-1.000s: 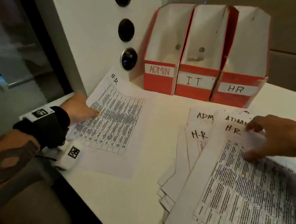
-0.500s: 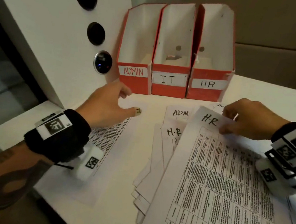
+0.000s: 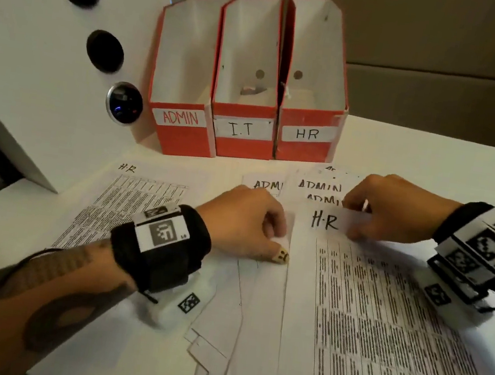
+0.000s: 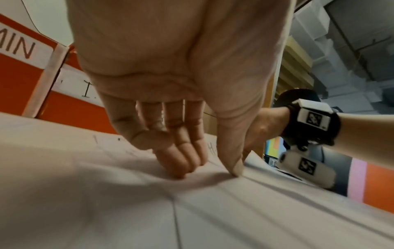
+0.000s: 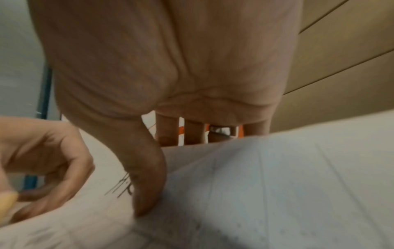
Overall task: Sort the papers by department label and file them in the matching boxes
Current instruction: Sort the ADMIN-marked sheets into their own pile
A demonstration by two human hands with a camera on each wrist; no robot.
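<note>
Three red boxes stand at the back: ADMIN (image 3: 180,134), I.T (image 3: 240,145) and HR (image 3: 304,150). One H-R sheet (image 3: 118,202) lies alone on the left. To the right lies a fanned stack of papers (image 3: 237,327), with ADMIN sheets (image 3: 319,185) showing at its far end. The top sheet (image 3: 378,330) is marked H-R. My right hand (image 3: 358,224) pinches its top edge, thumb on top (image 5: 168,173), fingers behind the raised edge. My left hand (image 3: 276,244) has curled fingers and thumb at the sheet's left edge (image 4: 211,170) and pinches it.
A white panel (image 3: 68,53) with three round dark fittings slants along the left side, close to the ADMIN box. The white table (image 3: 433,155) runs on to the right behind my right wrist. Its front edge drops off at the lower left.
My left hand left the lone H-R sheet and moved right to the left edge of the stack's top sheet. My right hand stayed at that sheet's top edge.
</note>
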